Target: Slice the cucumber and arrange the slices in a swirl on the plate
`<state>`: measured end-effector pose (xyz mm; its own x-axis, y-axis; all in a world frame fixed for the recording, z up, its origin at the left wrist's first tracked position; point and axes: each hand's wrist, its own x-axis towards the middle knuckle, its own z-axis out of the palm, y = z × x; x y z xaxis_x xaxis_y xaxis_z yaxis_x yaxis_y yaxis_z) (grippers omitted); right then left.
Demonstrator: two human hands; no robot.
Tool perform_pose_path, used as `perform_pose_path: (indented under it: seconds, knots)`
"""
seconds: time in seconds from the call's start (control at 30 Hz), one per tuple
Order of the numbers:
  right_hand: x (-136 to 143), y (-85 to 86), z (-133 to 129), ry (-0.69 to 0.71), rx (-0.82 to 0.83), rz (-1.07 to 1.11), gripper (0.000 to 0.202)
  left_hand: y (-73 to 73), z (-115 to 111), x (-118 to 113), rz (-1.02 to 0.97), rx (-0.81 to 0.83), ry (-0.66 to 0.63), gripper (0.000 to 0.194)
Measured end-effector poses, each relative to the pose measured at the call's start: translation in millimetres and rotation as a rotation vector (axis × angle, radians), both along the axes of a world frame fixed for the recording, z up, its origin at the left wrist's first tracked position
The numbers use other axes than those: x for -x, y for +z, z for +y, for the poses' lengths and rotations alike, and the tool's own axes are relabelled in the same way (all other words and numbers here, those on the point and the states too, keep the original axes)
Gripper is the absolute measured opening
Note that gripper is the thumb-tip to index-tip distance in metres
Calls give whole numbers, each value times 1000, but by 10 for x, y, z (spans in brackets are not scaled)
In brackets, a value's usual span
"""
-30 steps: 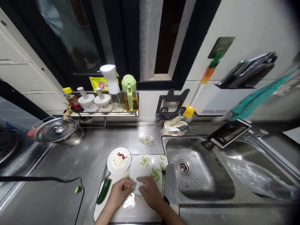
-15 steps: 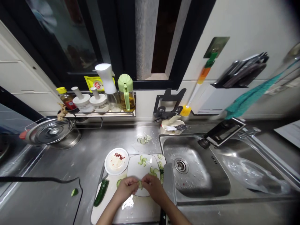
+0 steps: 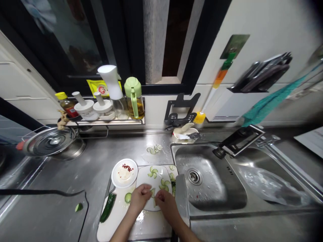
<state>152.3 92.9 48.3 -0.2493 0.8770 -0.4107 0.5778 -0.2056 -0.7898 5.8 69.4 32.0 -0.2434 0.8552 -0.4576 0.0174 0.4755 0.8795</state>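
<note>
My left hand (image 3: 141, 198) is pinched closed over the white square plate (image 3: 144, 178), a thin cucumber slice (image 3: 152, 192) at its fingertips. Just to the right, my right hand (image 3: 165, 202) also pinches, with another thin pale-green piece at its fingertips. Fan-shaped cucumber pieces lie on the plate, one group (image 3: 152, 172) at the back and another (image 3: 164, 184) at the right. Under the plate is a white cutting board (image 3: 108, 230). A round cucumber slice (image 3: 128, 197) sits beside my left hand, and a cucumber length (image 3: 108, 207) rests at the board's left.
A round white dish (image 3: 116, 181) with red bits stands behind the board's left part. The knife blade (image 3: 182, 195) lies along the right edge, beside the sink (image 3: 214, 188). More slices (image 3: 154, 149) lie on the steel counter; a cucumber end (image 3: 79, 207) is at left.
My hands have moved slightly apart from where their fingertips met over one slice. A piece now shows at each hand's fingertips. The view has shifted a little.
</note>
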Motion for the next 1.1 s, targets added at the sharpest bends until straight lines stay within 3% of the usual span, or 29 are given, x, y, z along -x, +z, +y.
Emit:
perform_pose_path:
  seconds: [0.2, 0.3, 0.47, 0.6, 0.83, 1.1]
  knots:
    - [28, 33, -123, 69, -132, -216, 14, 100, -62, -37, 378, -15, -202, 15]
    - [35, 12, -162, 157, -206, -376, 13, 144, -65, -65, 473, 22, -262, 15]
    - [62, 6, -198, 189, -231, -457, 15, 176, -34, -87, 634, 74, -315, 15]
    - [82, -6, -226, 203, -301, -474, 15, 202, -21, -88, 665, 148, -361, 15]
    - [-15, -120, -261, 235, -567, -375, 12, 234, -23, -91, 714, 212, -421, 15]
    - [-200, -273, -414, 439, -767, -273, 11, 276, -10, -101, 744, 193, -485, 18]
